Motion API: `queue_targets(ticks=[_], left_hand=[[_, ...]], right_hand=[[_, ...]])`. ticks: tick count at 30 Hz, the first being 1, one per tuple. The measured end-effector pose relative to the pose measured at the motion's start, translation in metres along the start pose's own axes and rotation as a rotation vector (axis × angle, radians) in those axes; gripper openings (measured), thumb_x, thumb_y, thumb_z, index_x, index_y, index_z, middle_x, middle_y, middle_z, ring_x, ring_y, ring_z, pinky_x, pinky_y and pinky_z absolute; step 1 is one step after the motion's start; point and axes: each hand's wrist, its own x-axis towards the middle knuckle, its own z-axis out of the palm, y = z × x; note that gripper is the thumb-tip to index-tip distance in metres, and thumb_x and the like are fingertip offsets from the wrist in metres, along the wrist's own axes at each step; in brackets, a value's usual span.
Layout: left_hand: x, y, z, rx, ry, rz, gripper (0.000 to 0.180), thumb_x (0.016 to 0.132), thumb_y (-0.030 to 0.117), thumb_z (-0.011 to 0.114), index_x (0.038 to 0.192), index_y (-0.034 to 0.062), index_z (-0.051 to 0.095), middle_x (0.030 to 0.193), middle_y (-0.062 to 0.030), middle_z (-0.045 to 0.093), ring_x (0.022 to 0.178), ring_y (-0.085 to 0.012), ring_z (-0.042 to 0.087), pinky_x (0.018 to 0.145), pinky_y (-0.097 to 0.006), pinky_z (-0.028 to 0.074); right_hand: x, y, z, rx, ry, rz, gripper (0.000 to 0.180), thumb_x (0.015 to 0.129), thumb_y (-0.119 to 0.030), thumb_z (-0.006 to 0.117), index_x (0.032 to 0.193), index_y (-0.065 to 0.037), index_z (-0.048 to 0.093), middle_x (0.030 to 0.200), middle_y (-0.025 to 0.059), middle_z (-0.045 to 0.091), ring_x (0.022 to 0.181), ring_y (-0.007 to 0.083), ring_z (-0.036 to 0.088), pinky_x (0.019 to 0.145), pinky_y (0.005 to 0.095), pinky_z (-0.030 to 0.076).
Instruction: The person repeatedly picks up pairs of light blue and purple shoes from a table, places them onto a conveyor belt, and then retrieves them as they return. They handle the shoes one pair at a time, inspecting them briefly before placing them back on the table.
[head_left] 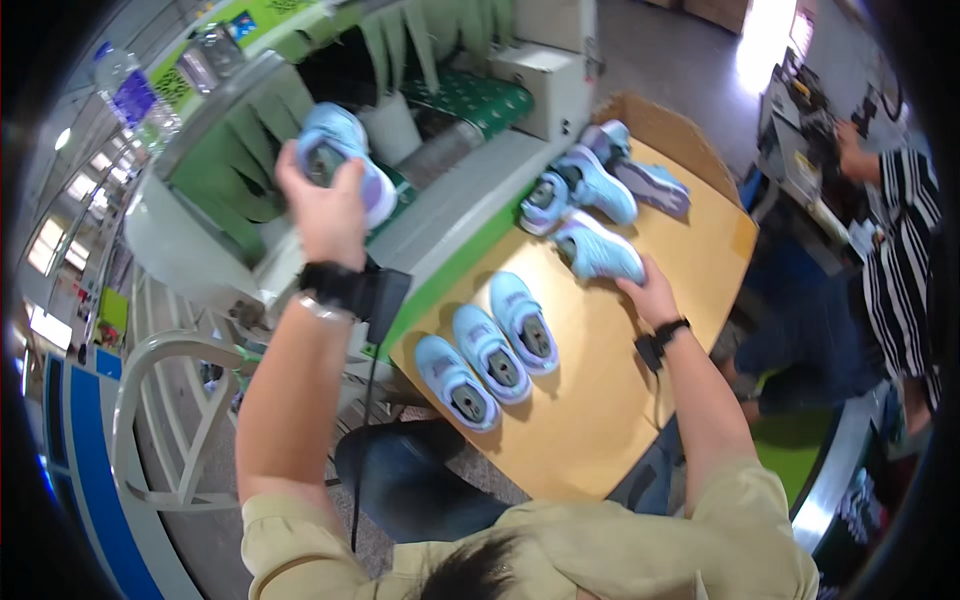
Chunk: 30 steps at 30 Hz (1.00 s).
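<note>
Here, in the head view, the left hand (325,205) is raised over the green conveyor machine (440,215), its fingers (350,172) closed round a light blue shoe (340,150); that shoe sits just beyond the fingertips, its long axis slanting up and away to the left; the right hand (652,295) lies on the tabletop (600,400), fingers curled on the heel of a second blue shoe (598,250), which stretches up and leftward from them; whether they grip or merely press it I cannot tell; three more shoes (490,350) stand in a row well to the left of those fingers, nearer the right hand than the lifted left.
</note>
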Motion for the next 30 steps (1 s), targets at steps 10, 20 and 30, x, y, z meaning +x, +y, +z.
queue_targets(ticks=[10, 20, 30], left_hand=[[0.038, -0.094, 0.013, 0.55, 0.144, -0.023, 0.072, 0.08, 0.015, 0.072, 0.144, -0.0035, 0.045, 0.137, -0.0252, 0.056, 0.124, -0.0346, 0.059, 0.107, -0.043, 0.046], [0.072, -0.084, -0.02, 0.69, -0.072, -0.231, 0.1, 0.078, 0.035, 0.078, 0.158, -0.0001, 0.031, 0.154, -0.0377, 0.031, 0.139, -0.0441, 0.043, 0.117, -0.044, 0.036], [0.123, -0.139, -0.056, 0.557, -0.085, -0.306, 0.099, 0.083, 0.039, 0.074, 0.158, -0.0015, 0.023, 0.142, -0.0336, 0.047, 0.128, -0.0389, 0.055, 0.107, -0.044, 0.045]], right_hand=[[-0.036, -0.097, -0.084, 0.124, -0.401, 0.402, 0.051, 0.1, -0.036, 0.067, 0.132, 0.004, 0.06, 0.117, 0.0129, 0.07, 0.1, 0.0182, 0.067, 0.086, 0.0324, 0.055], [-0.18, -0.086, -0.037, 0.437, -0.227, 0.399, 0.078, 0.098, -0.034, 0.072, 0.157, 0.001, 0.033, 0.156, 0.0219, 0.042, 0.145, 0.0315, 0.042, 0.118, 0.0388, 0.037], [-0.161, -0.123, -0.056, 0.089, -0.514, 0.105, 0.066, 0.085, -0.021, 0.081, 0.14, -0.002, 0.05, 0.142, 0.0194, 0.052, 0.127, 0.0333, 0.056, 0.109, 0.0396, 0.044]])
